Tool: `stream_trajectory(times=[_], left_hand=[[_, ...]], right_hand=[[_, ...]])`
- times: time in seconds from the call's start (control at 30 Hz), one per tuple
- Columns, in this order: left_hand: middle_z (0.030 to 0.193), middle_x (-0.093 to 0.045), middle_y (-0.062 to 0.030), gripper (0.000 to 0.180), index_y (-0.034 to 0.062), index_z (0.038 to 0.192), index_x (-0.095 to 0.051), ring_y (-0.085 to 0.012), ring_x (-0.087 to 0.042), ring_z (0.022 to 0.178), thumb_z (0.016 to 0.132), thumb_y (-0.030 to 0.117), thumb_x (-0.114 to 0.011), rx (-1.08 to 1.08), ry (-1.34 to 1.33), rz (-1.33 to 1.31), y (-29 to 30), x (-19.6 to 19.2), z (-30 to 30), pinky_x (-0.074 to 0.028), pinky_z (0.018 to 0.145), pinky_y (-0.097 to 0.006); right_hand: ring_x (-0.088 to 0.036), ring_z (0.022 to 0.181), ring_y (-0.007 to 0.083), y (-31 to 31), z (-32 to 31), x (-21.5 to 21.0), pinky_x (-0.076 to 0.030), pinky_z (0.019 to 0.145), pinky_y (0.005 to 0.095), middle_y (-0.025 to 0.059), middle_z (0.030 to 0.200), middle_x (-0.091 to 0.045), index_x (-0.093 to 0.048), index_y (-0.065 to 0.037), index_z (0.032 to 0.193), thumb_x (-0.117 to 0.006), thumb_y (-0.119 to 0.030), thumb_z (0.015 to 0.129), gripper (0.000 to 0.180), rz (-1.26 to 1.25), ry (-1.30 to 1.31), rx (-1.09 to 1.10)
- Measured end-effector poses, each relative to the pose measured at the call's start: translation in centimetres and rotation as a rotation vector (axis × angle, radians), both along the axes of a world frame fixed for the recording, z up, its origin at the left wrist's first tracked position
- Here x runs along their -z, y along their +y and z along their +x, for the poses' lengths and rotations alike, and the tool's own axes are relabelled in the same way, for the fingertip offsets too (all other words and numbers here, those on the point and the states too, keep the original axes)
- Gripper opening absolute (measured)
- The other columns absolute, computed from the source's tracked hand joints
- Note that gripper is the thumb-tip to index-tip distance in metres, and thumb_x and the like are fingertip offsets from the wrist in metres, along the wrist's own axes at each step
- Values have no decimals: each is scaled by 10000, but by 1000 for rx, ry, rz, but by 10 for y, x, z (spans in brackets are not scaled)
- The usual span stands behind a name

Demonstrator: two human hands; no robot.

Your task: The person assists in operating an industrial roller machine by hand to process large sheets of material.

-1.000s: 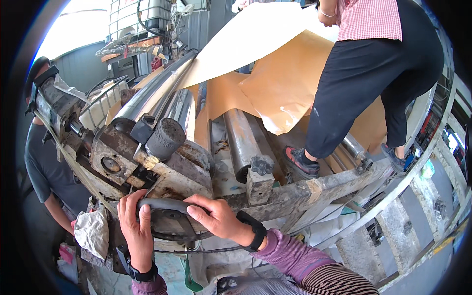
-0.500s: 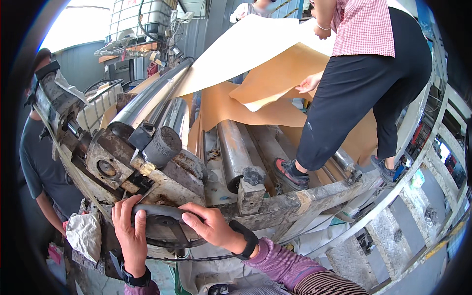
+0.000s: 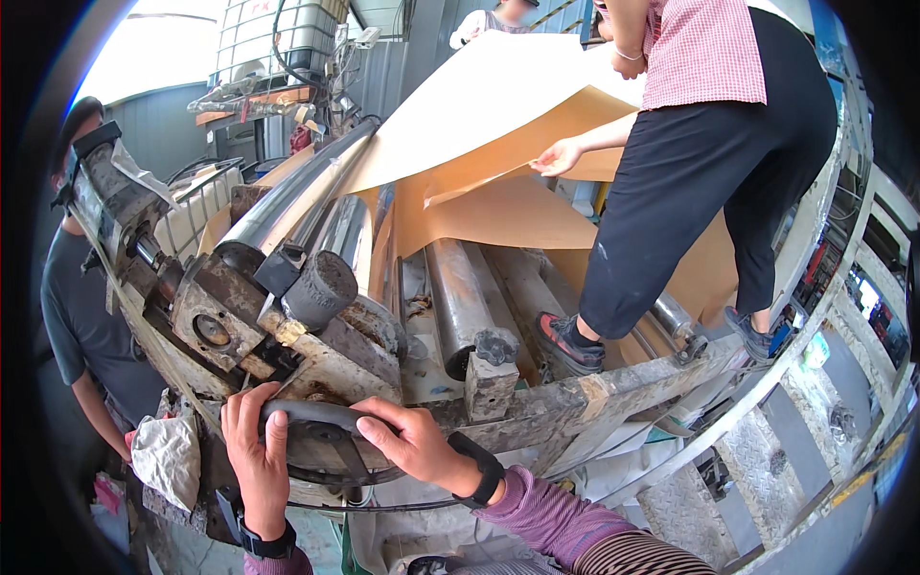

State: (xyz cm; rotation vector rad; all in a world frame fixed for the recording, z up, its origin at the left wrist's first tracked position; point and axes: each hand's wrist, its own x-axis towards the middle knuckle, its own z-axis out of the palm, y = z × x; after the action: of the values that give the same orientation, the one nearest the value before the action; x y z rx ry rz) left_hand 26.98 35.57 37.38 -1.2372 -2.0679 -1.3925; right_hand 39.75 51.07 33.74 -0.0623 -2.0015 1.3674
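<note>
Head view: across the left and middle of the frame, a grimy roller machine [image 3: 546, 395], its near beam stained and scuffed. At upper left, behind it, a grey wall [image 3: 172, 134] beside bright daylight; at lower right, a walkway with pale metal treads [image 3: 767, 455]. Across the upper middle, a broad paper sheet [image 3: 479, 105], white above and brown beneath, spread over the machine. At upper right, a co-worker in black trousers [image 3: 709, 182], bent forward, one arm [image 3: 610, 134] stretched toward the sheet. At the left edge, another person in a dark grey shirt [image 3: 86, 316]; at upper left, a caged white tank [image 3: 287, 43]. Near the middle, a steel roller [image 3: 460, 297], slanting. At lower left of centre, a dark handwheel [image 3: 321, 412], between left hand [image 3: 259, 441] and right hand [image 3: 412, 443] and touching both: left fingers hooked over the rim, thumb upright beside it; right hand wrapped around the opposite part, thumb on top. Just left of the left hand, a crumpled whitish cloth [image 3: 166, 462]. On each wrist, a black band [image 3: 479, 470].
</note>
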Motion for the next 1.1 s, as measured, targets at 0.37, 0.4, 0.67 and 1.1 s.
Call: stream_trajectory(times=[0.37, 0.4, 0.67, 1.1], left_hand=[[1005, -561, -123, 331, 23, 1101, -600, -292, -514, 958, 959, 316, -539, 13, -7, 10, 2, 0, 0, -398, 864, -347], [1005, -561, -123, 331, 23, 1101, -600, -292, -514, 958, 959, 316, -539, 10, -6, 8, 2, 0, 0, -398, 864, -347], [999, -564, -121, 327, 20, 1097, -601, -291, -515, 954, 957, 310, -542, 3, 14, 12, 4, -1, 1, -396, 870, -347], [1007, -558, -123, 324, 18, 1091, -592, -296, -507, 968, 958, 307, -532, 15, -7, 21, 1, -2, 1, -390, 878, -355]], right_hand=[[-497, 645, 104, 2, 0, 0, -453, 607, 275, 100, 724, -553, -616, -28, 1079, -577, -268, 969, 267, -4, -10, 15], [-496, 644, 103, 2, 1, 0, -452, 604, 273, 101, 726, -554, -616, -27, 1080, -578, -268, 968, 268, -3, -21, 13], [-509, 644, 109, 3, 0, 0, -456, 609, 279, 104, 725, -561, -618, -36, 1081, -572, -281, 970, 273, 17, -10, 25], [-491, 656, 97, 1, 2, -2, -435, 616, 261, 57, 722, -548, -615, -36, 1095, -551, -300, 982, 294, 3, -53, 12]])
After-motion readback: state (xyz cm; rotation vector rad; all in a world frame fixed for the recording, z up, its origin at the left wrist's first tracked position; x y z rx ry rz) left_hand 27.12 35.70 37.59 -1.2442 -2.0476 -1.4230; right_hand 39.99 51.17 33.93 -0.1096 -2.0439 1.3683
